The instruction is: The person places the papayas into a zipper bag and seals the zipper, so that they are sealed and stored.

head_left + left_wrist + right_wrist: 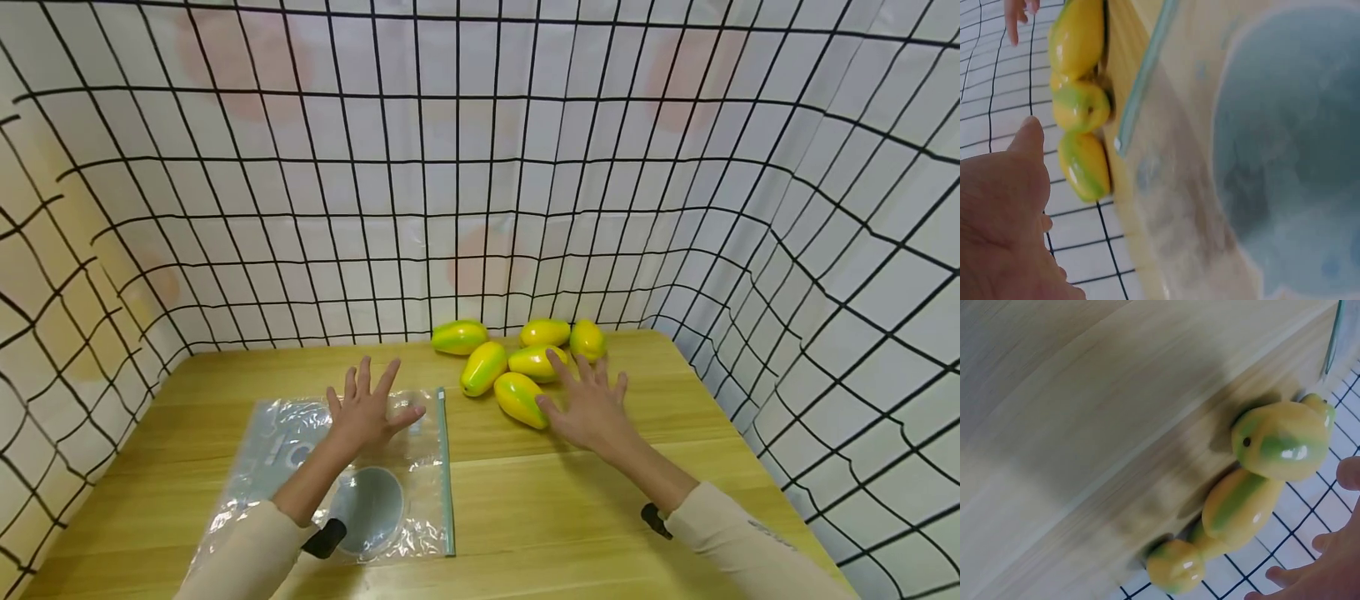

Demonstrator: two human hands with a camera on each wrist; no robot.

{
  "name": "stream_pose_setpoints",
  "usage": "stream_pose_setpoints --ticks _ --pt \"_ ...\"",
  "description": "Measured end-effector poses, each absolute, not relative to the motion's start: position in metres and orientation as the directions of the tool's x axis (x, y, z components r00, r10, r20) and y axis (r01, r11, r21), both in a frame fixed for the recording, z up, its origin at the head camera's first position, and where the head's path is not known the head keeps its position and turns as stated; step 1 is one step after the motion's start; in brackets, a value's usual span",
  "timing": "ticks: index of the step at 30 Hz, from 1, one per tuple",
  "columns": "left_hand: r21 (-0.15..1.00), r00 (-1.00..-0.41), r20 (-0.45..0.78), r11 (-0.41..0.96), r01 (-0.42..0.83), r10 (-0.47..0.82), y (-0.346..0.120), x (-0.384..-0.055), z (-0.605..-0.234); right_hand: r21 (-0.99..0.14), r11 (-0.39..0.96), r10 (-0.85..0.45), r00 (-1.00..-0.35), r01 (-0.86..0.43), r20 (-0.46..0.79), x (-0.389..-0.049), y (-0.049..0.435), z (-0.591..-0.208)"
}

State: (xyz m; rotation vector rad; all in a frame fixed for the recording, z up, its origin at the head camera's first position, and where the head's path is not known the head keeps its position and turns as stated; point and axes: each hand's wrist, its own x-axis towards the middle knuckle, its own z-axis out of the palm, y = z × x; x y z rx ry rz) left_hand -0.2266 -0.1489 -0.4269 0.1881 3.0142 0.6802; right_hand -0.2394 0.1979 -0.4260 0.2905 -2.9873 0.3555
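Note:
Several glossy yellow-green mangoes [483, 368] lie in a loose cluster toward the back of the wooden table. My right hand [592, 412], fingers spread, is over the cluster's right side; its thumb overlaps the nearest mango [517, 400] in the head view. Nothing is in its grasp. On the left a clear plastic zip bag [423, 521] lies flat, with a teal zip strip [447, 475] along its right edge. Above the bag, my left hand [363, 418] has its fingers fanned out and holds nothing. In the right wrist view, the right fingers are beside the mangoes [1282, 440].
Black wire mesh [457, 192] stands along the back and both sides of the table [510, 517], with white sheeting behind it. The rearmost mangoes [545, 332] lie close to the back mesh. A dark band [326, 537] is on the left wrist.

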Motion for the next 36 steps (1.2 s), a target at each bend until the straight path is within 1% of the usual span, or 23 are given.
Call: stream_pose_setpoints --ticks 7,11,14,18,22,27,31,36 --pt "0.518 -0.987 -0.001 0.844 0.138 0.163 -0.129 -0.219 -0.438 -0.260 0.943 -0.180 -0.976 -0.208 0.125 -0.239 0.187 -0.430" --pt "0.581 -0.978 0.032 0.792 0.187 0.207 -0.122 -0.212 -0.450 -0.292 0.936 -0.173 -0.980 -0.196 0.103 -0.238 0.182 -0.432" --pt "0.618 -0.970 0.057 0.755 0.219 0.235 -0.120 -0.206 -0.461 -0.309 0.929 -0.180 -0.978 -0.203 0.103 -0.240 0.178 -0.435" --pt "0.655 -0.967 0.074 0.719 0.232 0.245 -0.118 -0.201 -0.471 -0.325 0.920 -0.189 -0.975 -0.217 0.117 -0.243 0.175 -0.437" --pt "0.665 -0.966 0.075 0.710 0.234 0.248 -0.113 -0.199 -0.476 -0.361 0.906 -0.190 -0.974 -0.222 0.122 -0.245 0.172 -0.437" --pt "0.682 -0.974 0.013 0.710 0.173 0.225 -0.110 -0.198 -0.476 -0.416 0.882 -0.194 -0.975 -0.222 0.110 -0.249 0.169 -0.439" --pt "0.652 -0.975 -0.035 0.744 0.146 0.221 -0.106 -0.197 -0.475 -0.419 0.878 -0.196 -0.973 -0.231 0.125 -0.253 0.165 -0.439" --pt "0.597 -0.973 -0.054 0.788 0.150 0.226 -0.099 -0.198 -0.472 -0.407 0.881 -0.198 -0.970 -0.239 0.142 -0.257 0.161 -0.439"
